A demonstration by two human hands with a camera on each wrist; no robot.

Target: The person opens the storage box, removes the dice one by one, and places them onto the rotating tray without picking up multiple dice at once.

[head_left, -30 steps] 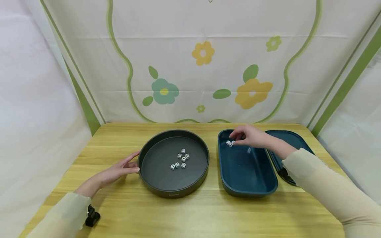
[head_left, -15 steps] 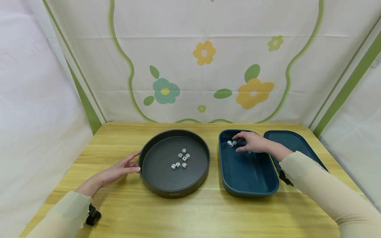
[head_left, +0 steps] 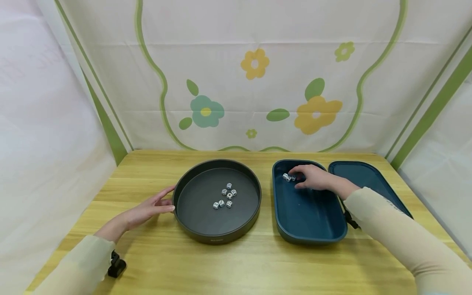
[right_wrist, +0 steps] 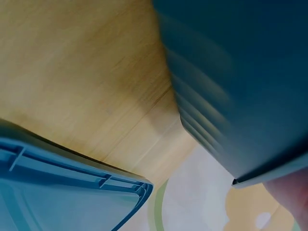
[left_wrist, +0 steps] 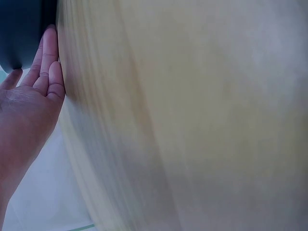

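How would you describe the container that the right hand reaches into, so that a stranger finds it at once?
On the wooden table stand two containers side by side. The one meant is the blue oblong box on the right, with the right hand inside its far end near a few dice. Its neighbour, the tray, is round and dark grey.

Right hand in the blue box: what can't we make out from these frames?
- Head view: the right hand covers part of the dice in the blue box; whether its fingers pinch one is hidden, and the count there is unclear.
- Head view: pips on the dice in the round tray are too small to read.
- Right wrist view: motion blur; only a sliver of hand at the frame edge, no dice.
- Left wrist view: blurred; only the left hand shows clearly.
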